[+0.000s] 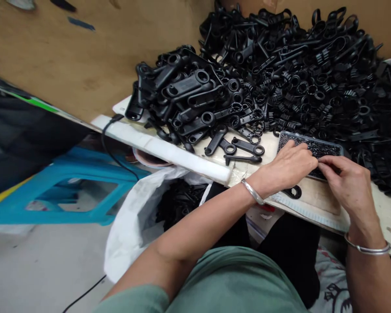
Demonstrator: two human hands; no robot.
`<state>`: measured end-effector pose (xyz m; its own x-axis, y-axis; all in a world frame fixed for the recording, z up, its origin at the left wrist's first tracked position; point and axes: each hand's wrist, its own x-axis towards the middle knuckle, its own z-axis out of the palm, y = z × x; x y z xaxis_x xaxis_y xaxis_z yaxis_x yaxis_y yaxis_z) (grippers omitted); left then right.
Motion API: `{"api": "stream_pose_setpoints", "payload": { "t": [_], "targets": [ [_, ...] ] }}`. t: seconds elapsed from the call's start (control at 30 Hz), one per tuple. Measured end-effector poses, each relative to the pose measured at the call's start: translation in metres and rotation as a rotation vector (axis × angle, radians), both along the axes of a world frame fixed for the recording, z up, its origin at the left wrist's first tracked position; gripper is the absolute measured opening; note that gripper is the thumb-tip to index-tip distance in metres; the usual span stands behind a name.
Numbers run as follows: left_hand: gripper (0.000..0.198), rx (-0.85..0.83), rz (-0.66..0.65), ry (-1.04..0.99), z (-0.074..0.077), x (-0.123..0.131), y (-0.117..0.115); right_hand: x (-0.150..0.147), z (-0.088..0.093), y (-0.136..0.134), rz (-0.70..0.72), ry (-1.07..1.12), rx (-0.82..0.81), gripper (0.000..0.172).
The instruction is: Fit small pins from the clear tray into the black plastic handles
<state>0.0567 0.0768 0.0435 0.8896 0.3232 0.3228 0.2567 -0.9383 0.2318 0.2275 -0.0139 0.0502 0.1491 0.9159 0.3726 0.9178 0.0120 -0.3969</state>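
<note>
- We are holding our left hand (pixel 289 168) and right hand (pixel 353 182) close together, fingertips almost meeting over the box; the right thumb and forefinger are pinching toward each other, but we cannot tell what, if anything, either is gripping.
- Just beneath, a shallow clear plastic box (pixel 342 151) is holding many tiny dark pieces (pixel 324 149); we are judging these light, hard and easily dropped, so fingertips are suiting them better than a full grasp.
- Near the left wrist, a flat black plastic ring-ended piece (pixel 299 192) is lying on the pale bench (pixel 270 139), partly hidden by the arm.
- Farther left, a long black plastic handle with a ringed end (pixel 246 145) is resting flat; we are expecting it to be light, stiff and rather smooth, not fragile, and we are favouring its straight shank for a hold.
- Beyond, a big tangled heap of black plastic parts (pixel 189 84) is covering the bench; we are expecting loops to be snagging, so single pieces are needing gentle freeing.
</note>
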Motion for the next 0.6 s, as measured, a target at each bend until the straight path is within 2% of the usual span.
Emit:
{"api": "stream_pose_setpoints", "payload": {
  "t": [0.2,0.33,0.43,0.6],
  "targets": [
    [0.026,0.035,-0.047,0.000,0.000,0.005,0.000,0.000,0.000,-0.017,0.002,0.090,0.030,0.019],
    [0.022,0.029,0.013,-0.047,-0.002,0.006,-0.004,0.000,-0.004,-0.028,-0.172,0.321,-0.004,0.024],
    [0.026,-0.099,0.049,-0.086,-0.005,0.004,-0.005,-0.004,-0.008,-0.033,-0.246,0.575,-0.033,0.031],
    [0.023,-0.474,0.208,-0.346,-0.009,-0.008,-0.006,-0.022,-0.007,-0.031,-0.191,0.931,-0.019,0.033]
  ]
}}
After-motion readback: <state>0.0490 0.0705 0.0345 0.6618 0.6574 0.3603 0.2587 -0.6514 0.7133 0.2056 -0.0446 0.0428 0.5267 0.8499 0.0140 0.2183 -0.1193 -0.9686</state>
